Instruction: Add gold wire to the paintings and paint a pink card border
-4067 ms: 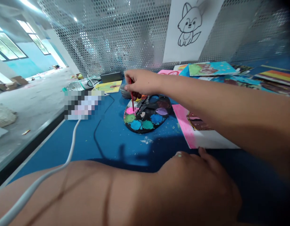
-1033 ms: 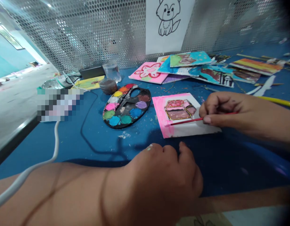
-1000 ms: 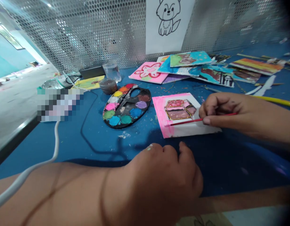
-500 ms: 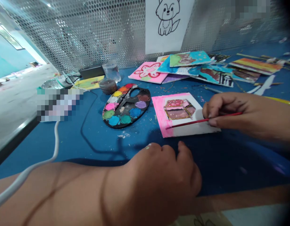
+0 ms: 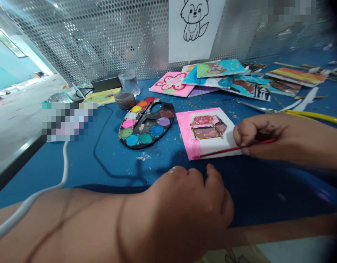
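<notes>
My right hand (image 5: pixel 258 135) is closed round a thin red paintbrush (image 5: pixel 230 149), its tip on the lower left part of a white card (image 5: pixel 231 126). The card carries a brown and pink box picture (image 5: pixel 208 128) with gold and black outlines, and pink paint covers its left side and top edge. My left hand (image 5: pixel 195 201) rests at the table's near edge, just below the card, fingers curled; what they hold, if anything, is hidden. Left of the card lies an oval black palette (image 5: pixel 149 118) with several paint colours.
Behind the palette stand a cup of murky water (image 5: pixel 125 100) and a clear cup (image 5: pixel 130 84). Painted cards (image 5: pixel 220 69) are piled at the back, scissors (image 5: pixel 283 110) lie right. A fox drawing (image 5: pixel 195 33) hangs on the mesh. A white cable (image 5: pixel 64 164) runs at left.
My right hand has moved slightly down and the brush tip has gone down and a little right, to the card's lower edge. More of the scissors shows. My left hand has stayed put.
</notes>
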Demonstrator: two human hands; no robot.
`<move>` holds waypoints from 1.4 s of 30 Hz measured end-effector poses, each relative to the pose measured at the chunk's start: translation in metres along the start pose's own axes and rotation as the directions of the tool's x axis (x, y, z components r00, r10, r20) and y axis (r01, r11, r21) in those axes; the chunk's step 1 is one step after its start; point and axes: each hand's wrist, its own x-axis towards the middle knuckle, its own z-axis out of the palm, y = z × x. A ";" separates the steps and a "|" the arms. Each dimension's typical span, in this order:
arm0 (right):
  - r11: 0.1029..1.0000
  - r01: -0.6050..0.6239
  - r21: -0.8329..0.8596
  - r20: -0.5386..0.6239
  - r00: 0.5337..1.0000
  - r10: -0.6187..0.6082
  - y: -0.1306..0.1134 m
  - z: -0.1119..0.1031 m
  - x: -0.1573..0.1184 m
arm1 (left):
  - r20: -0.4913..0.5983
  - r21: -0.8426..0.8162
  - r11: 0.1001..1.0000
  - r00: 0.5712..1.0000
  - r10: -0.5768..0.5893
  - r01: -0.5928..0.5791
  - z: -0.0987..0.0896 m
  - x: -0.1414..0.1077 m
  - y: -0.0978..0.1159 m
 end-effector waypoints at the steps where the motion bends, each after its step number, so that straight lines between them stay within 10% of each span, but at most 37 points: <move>1: 1.000 0.008 0.007 -0.005 1.000 -0.008 0.000 0.000 -0.001 | -0.002 -0.002 1.000 1.000 -0.002 0.002 0.000 0.000 0.000; 6: 0.996 0.093 0.016 -0.216 0.973 -0.087 0.000 0.001 0.000 | 0.023 -0.002 1.000 1.000 0.000 0.000 -0.001 0.000 0.000; 11: 0.998 0.053 -0.025 -0.042 0.998 -0.054 -0.001 0.000 0.000 | 0.004 0.011 1.000 1.000 -0.009 0.009 -0.001 0.000 0.001; 26: 0.998 0.033 0.045 -0.235 0.972 -0.022 0.001 -0.006 0.001 | 0.016 0.056 0.998 0.999 -0.031 0.030 -0.001 -0.001 0.001; 42: 0.999 -0.024 -0.045 -0.177 0.984 0.015 0.002 -0.009 0.007 | -0.042 0.105 0.990 0.995 -0.090 0.094 -0.002 -0.001 0.002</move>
